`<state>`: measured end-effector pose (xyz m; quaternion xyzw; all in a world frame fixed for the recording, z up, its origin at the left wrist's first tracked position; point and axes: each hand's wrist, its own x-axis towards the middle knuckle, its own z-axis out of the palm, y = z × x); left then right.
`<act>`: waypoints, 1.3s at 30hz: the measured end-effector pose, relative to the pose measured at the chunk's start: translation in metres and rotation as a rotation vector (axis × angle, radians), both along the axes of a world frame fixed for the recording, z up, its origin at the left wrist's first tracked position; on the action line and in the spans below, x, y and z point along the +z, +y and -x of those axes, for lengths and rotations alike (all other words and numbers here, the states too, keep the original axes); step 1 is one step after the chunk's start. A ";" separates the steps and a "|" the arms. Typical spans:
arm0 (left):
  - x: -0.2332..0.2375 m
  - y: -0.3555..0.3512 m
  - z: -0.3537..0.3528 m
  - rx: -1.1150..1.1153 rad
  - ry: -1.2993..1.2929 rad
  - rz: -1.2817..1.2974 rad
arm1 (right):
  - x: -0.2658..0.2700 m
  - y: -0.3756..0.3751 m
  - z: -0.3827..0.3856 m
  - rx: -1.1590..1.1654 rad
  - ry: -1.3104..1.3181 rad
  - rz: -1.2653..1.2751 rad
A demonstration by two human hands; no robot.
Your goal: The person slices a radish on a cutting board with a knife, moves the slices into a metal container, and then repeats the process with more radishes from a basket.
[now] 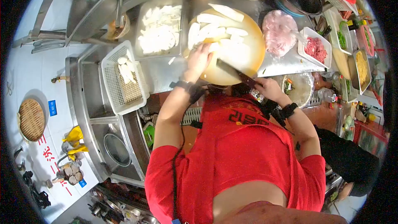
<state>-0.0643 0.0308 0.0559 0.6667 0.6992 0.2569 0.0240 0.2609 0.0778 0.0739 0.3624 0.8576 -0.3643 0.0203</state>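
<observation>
My right hand (pixel 270 89) is closed around the handle of a dark-bladed kitchen knife (pixel 235 74). Its blade lies over the near part of a round yellowish cutting board (pixel 253 60). At the board's left side, my left hand (pixel 200 60) has its fingers bent and pressed onto a peeled white vegetable piece (pixel 214 47), just beyond the knife's tip. Several long, peeled white vegetables (pixel 226 12) lie across the far half of the board. Glare washes out the board's middle, so any cut pieces there are hard to make out.
Left of the board stands a metal tray (pixel 181 25) of sliced white vegetable. A white plastic basket (pixel 141 99) holds a few whole ones, beside a steel sink (pixel 97 87). To the right are a bag of pinkish meat (pixel 278 33) and a tub of red meat (pixel 316 51).
</observation>
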 end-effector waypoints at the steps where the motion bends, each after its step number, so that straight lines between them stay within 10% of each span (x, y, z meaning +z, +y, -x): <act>1: -0.009 0.004 -0.001 0.029 0.030 0.024 | 0.003 0.001 -0.001 -0.056 0.020 -0.035; 12: -0.007 -0.028 -0.015 -0.227 -0.126 0.099 | 0.014 -0.016 -0.012 -0.095 -0.035 -0.142; 39: -0.052 -0.040 -0.048 -0.069 -0.025 -0.366 | 0.001 -0.017 0.059 0.074 -0.300 -0.288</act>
